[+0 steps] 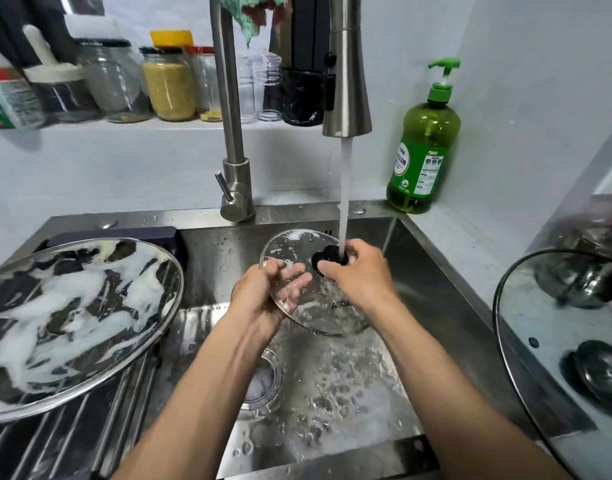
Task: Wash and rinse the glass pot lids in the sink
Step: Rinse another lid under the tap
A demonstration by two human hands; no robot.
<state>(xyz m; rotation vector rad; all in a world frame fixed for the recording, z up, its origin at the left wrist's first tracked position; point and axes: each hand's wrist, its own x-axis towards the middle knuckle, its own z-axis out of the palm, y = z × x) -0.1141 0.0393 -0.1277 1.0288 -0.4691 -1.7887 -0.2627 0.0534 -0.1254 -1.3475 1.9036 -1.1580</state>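
Observation:
A small glass lid (290, 249) with a black knob (327, 259) is tilted over the steel sink (419, 271), under the running stream of water (344, 195) from the faucet (346, 81). My left hand (263, 296) grips its lower left rim, fingers curled over the glass. My right hand (360, 271) holds the knob, right where the water lands. A large glass lid (72, 313) covered in white suds rests on the drain rack at the left. Another large glass lid (567, 358) without suds lies on the counter at the right.
A green dish-soap pump bottle (422, 150) stands at the sink's back right corner. Jars and glasses (166, 84) line the shelf behind the faucet. The sink floor holds foamy water around the drain strainer (263, 386). A steel pot (588, 271) sits at the far right.

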